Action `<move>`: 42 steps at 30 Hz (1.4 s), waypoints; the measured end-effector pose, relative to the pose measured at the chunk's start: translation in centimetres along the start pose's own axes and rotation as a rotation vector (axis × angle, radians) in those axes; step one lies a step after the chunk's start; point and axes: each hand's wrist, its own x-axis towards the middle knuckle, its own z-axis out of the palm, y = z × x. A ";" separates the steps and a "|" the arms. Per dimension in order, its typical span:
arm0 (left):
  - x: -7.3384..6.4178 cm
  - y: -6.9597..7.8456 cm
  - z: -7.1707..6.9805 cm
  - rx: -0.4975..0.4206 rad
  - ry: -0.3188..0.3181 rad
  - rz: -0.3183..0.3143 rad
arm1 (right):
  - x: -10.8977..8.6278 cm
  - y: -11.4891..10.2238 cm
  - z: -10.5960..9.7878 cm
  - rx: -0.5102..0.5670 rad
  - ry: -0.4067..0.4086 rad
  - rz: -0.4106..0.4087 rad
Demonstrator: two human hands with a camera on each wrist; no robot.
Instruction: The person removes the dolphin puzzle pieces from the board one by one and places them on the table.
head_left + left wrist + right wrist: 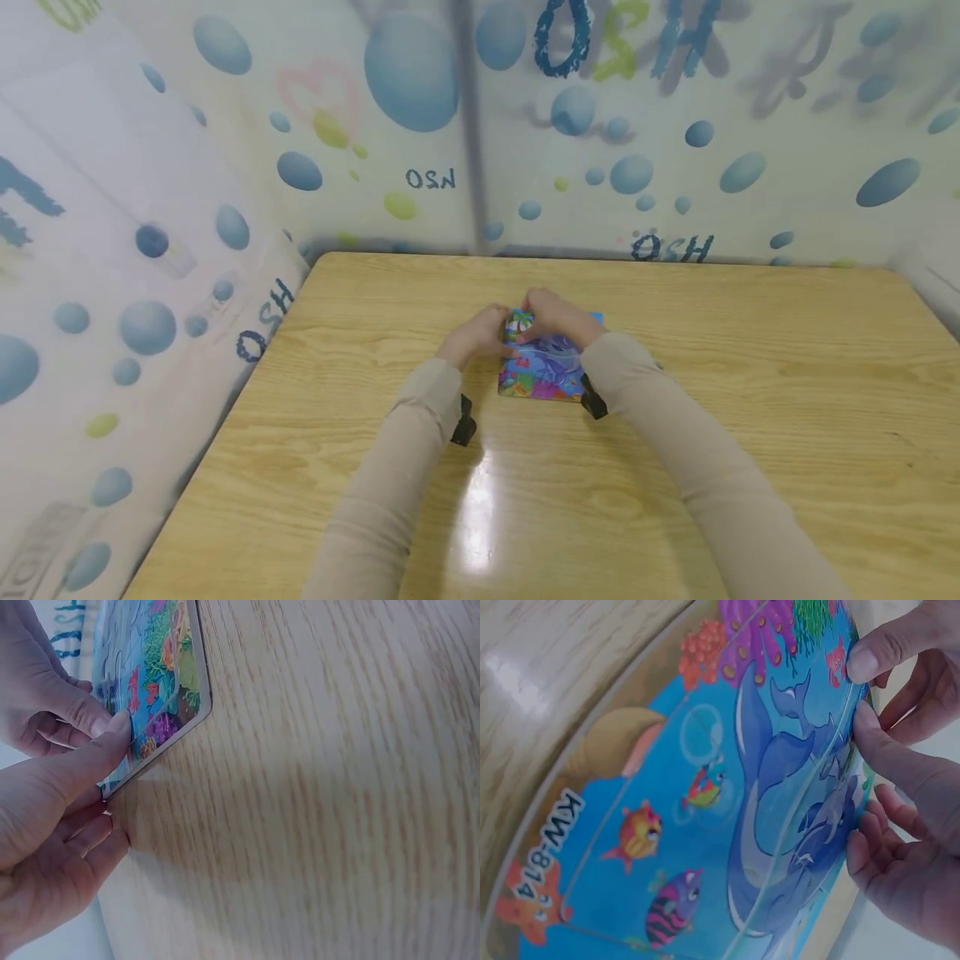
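Observation:
A flat picture puzzle board (543,373) with a bright undersea scene lies on the table. In the right wrist view the puzzle board (705,787) shows dolphins, small fish and the print KW-814 under a glossy surface with shiny lines. My left hand (477,335) holds its left edge, thumb on the picture and fingers curled at the side, as the left wrist view shows. Over the far part of the board, my right hand (561,317) pinches at the far edge with thumb and fingertips. Both thumbs are close together near the upper left of the picture.
The wooden table (360,333) runs out on all sides of the board. Behind it and at the left stand pale walls (510,150) printed with blue and green spots. A black wrist device (463,422) sits at the left cuff, another black device (594,398) at the right.

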 end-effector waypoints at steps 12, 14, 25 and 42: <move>-0.1 -0.1 0.1 -0.017 -0.006 -0.040 | -0.2 0.4 0.7 0.057 0.077 0.008; -0.1 -0.1 0.1 -0.011 -0.006 -0.043 | -0.3 0.4 0.8 0.076 0.092 0.011; -0.4 0.0 -0.1 -0.023 -0.022 -0.038 | -0.8 0.6 1.2 0.144 0.090 -0.008; -0.2 -0.1 0.2 -0.018 -0.009 -0.044 | -2.1 1.9 0.2 0.466 0.191 -0.012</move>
